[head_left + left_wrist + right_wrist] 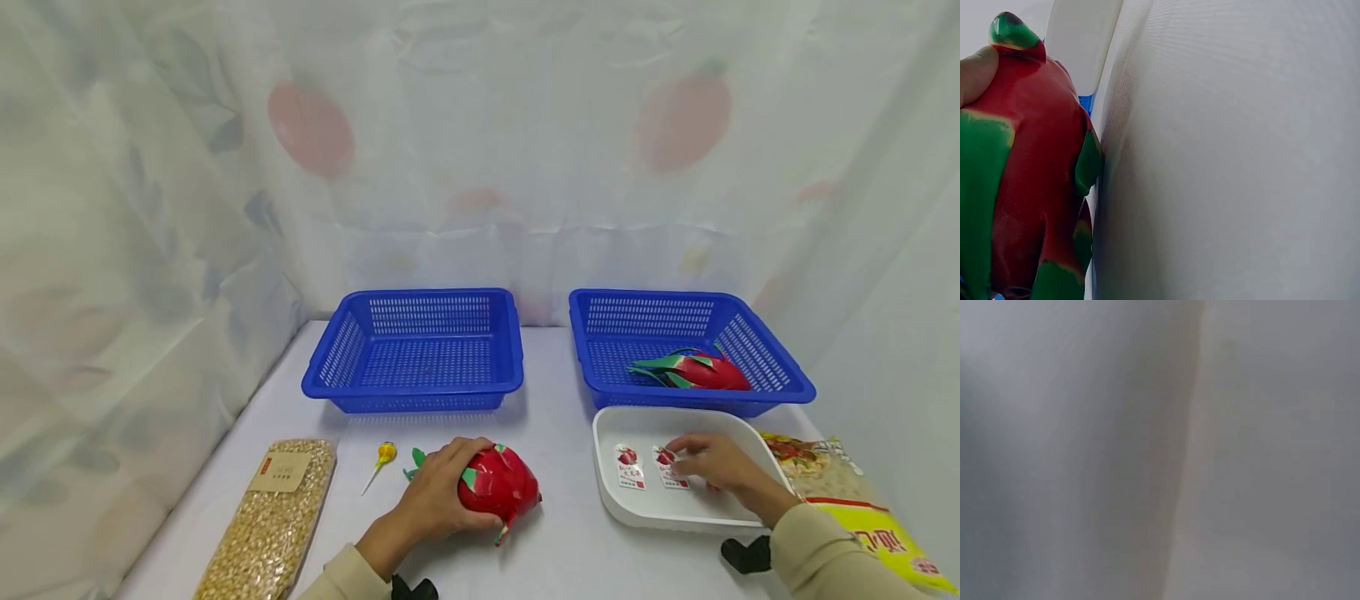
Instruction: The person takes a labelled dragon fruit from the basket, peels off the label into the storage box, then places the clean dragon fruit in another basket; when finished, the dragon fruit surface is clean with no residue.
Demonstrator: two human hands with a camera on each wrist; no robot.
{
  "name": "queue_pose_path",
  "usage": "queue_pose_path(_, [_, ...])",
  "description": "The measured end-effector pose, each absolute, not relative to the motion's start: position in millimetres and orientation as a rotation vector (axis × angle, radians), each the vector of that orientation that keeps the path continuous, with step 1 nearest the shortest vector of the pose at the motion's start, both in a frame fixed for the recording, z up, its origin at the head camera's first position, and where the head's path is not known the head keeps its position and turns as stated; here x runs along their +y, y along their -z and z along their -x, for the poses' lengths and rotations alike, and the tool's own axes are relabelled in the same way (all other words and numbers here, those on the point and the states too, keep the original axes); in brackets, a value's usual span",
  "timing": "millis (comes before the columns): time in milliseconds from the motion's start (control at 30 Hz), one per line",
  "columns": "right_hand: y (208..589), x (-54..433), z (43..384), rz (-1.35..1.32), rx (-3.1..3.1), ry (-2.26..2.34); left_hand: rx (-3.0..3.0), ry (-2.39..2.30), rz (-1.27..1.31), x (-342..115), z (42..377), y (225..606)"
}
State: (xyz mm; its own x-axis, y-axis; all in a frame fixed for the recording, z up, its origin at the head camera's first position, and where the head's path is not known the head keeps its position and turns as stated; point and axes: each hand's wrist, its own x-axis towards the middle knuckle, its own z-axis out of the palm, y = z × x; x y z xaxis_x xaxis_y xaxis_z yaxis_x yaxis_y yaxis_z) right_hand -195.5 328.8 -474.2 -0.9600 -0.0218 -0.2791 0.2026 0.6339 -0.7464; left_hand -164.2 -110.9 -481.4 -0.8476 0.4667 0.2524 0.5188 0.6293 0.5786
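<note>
My left hand (440, 493) grips a red dragon fruit (504, 483) with green-tipped scales from its left side, low at the table. Close up in the left wrist view, the thumb presses the dragon fruit (1035, 144). My right hand (723, 468) reaches into a white tray (693, 517), its fingertips over a label (672, 477) with a red fruit picture. That label looks flat on the tray floor, and a matching label (630, 468) lies to its left. The right wrist view is a pale blur, with no fingers discernible.
A blue basket (412, 390) stands at the back left. Another blue basket (697, 400), behind the tray, holds a dragon fruit (708, 372). Left lie a yellow lollipop (386, 453) and a bag of grains (262, 525). A yellow-and-clear food bag (855, 508) lies at right.
</note>
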Motion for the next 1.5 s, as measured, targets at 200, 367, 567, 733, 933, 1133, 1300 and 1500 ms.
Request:
queue_pose_path(200, [479.5, 325.6, 199.3, 0.062, 2.795, 1.014, -2.765, 1.018, 0.832, -111.3, 165.0, 481.1])
queue_pose_path(367, [480.7, 321.5, 200.9, 0.085, 2.874, 0.897, -2.769, 1.023, 0.832, -111.6, 166.0, 480.5])
queue_pose_path(567, [478.9, 318.6, 200.1, 0.023, 2.876, 0.853, -2.776, 1.021, 0.828, -112.2, 166.8, 479.7])
queue_pose_path(733, [478.7, 317.5, 201.2, 0.016, 2.877, 0.820, -2.783, 1.025, 0.832, -112.9, 167.5, 480.9])
queue_pose_path(933, [480.2, 317.4, 203.1, -0.015, 2.882, 0.811, -2.780, 1.033, 0.839, -113.0, 166.9, 484.6])
queue_pose_path(1133, [482.9, 320.2, 201.9, 0.005, 2.917, 0.787, -2.792, 1.036, 0.835, -112.3, 164.0, 486.6])
queue_pose_path(1300, [474.5, 322.4, 198.8, 0.065, 2.960, 0.775, -2.790, 1.039, 0.830, -112.1, 164.7, 485.3])
queue_pose_path(1500, [444.3, 324.4, 192.5, 0.120, 2.996, 0.761, -2.789, 1.038, 0.836, -112.6, 164.6, 483.1])
